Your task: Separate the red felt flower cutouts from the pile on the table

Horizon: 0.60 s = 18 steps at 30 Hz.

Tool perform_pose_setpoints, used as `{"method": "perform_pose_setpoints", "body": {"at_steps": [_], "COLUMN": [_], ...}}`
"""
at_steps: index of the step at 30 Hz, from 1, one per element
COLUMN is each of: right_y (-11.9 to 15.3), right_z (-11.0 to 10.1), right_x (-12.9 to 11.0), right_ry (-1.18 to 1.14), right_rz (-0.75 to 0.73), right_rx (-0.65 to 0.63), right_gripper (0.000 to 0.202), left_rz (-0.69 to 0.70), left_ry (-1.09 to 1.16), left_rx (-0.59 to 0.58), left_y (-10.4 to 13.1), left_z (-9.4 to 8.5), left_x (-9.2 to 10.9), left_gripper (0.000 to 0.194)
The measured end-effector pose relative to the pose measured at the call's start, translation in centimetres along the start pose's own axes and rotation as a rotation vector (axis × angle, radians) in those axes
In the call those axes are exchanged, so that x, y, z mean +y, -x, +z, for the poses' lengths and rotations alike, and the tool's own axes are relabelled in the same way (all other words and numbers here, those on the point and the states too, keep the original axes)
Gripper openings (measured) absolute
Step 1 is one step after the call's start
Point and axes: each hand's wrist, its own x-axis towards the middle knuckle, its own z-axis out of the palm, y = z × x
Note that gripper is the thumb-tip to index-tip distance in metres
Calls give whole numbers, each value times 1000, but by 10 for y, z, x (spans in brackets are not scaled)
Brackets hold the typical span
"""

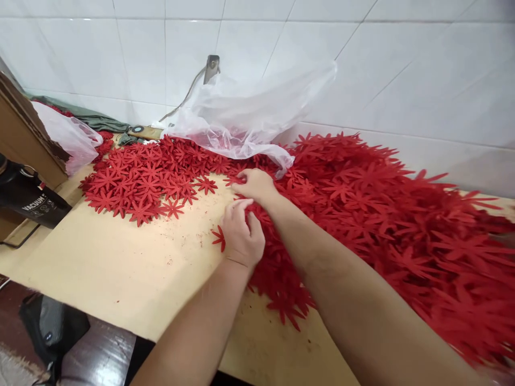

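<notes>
Both bare forearms reach in from the bottom edge, the nearest things to the camera, and stretch over a pale tan board (120,268) that serves as the work surface. At the end of the nearer arm, the left hand (241,233) rests knuckles up at the edge of the big heap, its fingers curled narrowly onto the red pieces beneath them; whether it actually grips one cannot be told. 1 single red flower cut-out (218,238) lies on the board touching that hand's outer side. Further out, the right hand (255,183) lies palm down with fingers bent, pinching or pressing a red flower piece (234,180) at its fingertips, just in front of the plastic

2 masses of the same red star-like shapes cover the board: a flat spread of flowers (140,179) to the left, laid mostly 1 layer deep, and a thick loose heap (382,214) filling the right side up to the wall. A crumpled clear plastic bag (249,118) sits behind the hands, between the 2 masses, against the white tiled wall (402,64). At far left stand a brown cardboard box (24,128), a second thin bag (68,136) and a black bottle (28,198) marked VACUUM
</notes>
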Motion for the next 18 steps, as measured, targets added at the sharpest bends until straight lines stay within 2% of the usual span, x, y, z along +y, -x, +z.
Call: {"method": "perform_pose_setpoints", "body": {"at_steps": [4, 7, 9, 12, 15, 16, 18], "right_y": [32, 70, 96, 128, 148, 151, 155], "right_z": [-26, -35, -34, -29, -32, -36, -44], "right_x": [6, 3, -2, -11, -18, -18, -17], "right_ry": [-310, -478, -524, -559, -625, -662, -773], "right_rz": [76, 42, -32, -162, -193, -165, -68], "right_rx": [97, 108, 136, 210, 261, 269, 289], "right_gripper": [43, 38, 35, 31, 21, 18, 25], "left_rz": [-250, -463, -608, -787, -836, -816, -767], "left_ry": [260, 547, 709, 909, 1030, 1046, 1050], "left_rx": [119, 141, 111, -11, -149, -166, -181], "left_y": [-11, -21, -23, -18, -7, -3, 4], "left_z": [-1, -5, -8, -14, -15, -15, -12], "left_x": [0, 9, 18, 32, 47, 52, 61], "left_gripper": [30, 31, 29, 27, 27, 25, 17]}}
